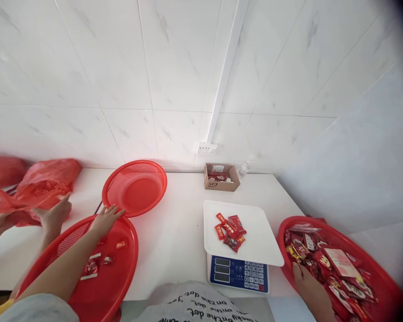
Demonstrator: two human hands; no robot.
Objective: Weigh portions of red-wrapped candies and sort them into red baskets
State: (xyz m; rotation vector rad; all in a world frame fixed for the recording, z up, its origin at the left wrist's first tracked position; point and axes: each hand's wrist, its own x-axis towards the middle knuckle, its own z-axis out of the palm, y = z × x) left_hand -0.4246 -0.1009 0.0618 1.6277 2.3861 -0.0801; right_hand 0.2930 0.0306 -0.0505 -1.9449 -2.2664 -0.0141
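Note:
My left hand (105, 220) stretches across a red plastic basket (121, 277), its fingers spread over the far rim. A few small wrapped sweets (91, 267) lie in that basket. My right hand (309, 286) is at the near rim of another red basket (362, 250), closed on the edge; part of its fingers is hidden. This basket is full of mixed wrapped sweets (322, 259). Between my hands stands a digital scale (238, 273), with several red sweet packets (231, 230) on its white pan (258, 232).
A further red basket (141, 190) stands behind the left one. A small cardboard box (222, 184) of red packets and a clear plastic object (244, 168) are near the wall. Another person's hands (55, 214) are at red plastic bags (50, 179) on the left.

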